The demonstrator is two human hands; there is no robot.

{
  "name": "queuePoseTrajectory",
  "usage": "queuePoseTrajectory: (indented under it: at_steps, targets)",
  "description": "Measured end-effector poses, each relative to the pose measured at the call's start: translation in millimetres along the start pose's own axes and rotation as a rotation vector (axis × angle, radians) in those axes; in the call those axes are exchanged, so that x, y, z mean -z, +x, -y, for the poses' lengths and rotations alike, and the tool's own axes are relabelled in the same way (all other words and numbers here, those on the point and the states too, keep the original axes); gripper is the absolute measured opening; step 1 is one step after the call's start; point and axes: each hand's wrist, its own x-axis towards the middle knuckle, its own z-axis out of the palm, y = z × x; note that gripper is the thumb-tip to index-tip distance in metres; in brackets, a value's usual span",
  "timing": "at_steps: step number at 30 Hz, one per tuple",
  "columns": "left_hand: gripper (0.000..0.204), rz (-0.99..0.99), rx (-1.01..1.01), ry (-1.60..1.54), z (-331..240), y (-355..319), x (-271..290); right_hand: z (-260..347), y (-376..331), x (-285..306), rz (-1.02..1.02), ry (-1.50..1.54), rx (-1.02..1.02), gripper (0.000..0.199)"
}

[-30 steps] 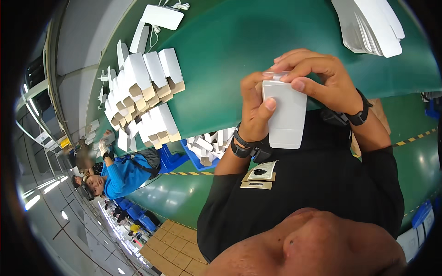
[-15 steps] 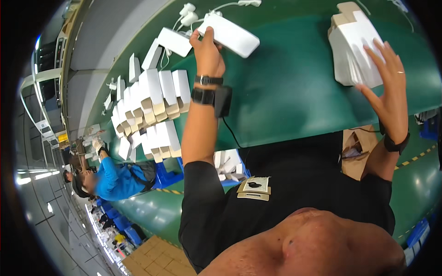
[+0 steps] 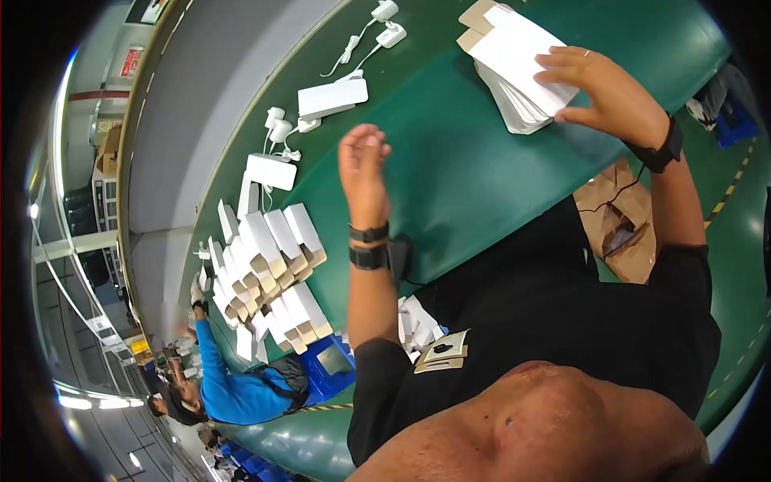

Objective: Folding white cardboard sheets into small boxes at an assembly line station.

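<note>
Picking seems the step: upper right, right hand (image 3: pixel 606 90) splayed at carton stack (image 3: pixel 514 58), needing a pinch; left hand (image 3: pixel 365 167) empty.

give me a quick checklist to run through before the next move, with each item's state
1. Left hand free: ok, nothing shows in it.
2. Right hand at the stack of flat cartons: ok, it overlaps the stack's right side.
3. Single carton separated by the right hand: cannot tell.
4. Stack edges squared: not ok, the layers fan out unevenly.
5. White plugs clear of both hands: ok, they lie apart on the table.
6. Open-ended boxes clear of the left hand: ok, they sit apart.
</note>
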Motion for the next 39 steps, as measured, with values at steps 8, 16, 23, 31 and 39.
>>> queuePoseTrajectory:
  at_steps: [8,16,23,31,39]
  targets:
    - [0.023,0.254,0.197,-0.048,2,-90,-35,-18,6,1,-0.016,0.031,0.134,0.037]
    - [0.086,0.393,0.144,-0.619,-30,-110,-72,117,2,-27,-0.615,-0.006,0.376,0.025]
    - [0.117,0.358,0.094,-0.548,-31,-113,-50,176,-6,-67,-0.339,0.484,0.397,0.026]
    - [0.101,0.552,0.123,-0.279,-19,-146,-15,138,41,-39,0.361,0.767,-0.018,0.027]
    - [0.096,0.289,0.084,-0.290,-18,-155,-13,139,26,-69,0.227,1.005,-0.115,0.036]
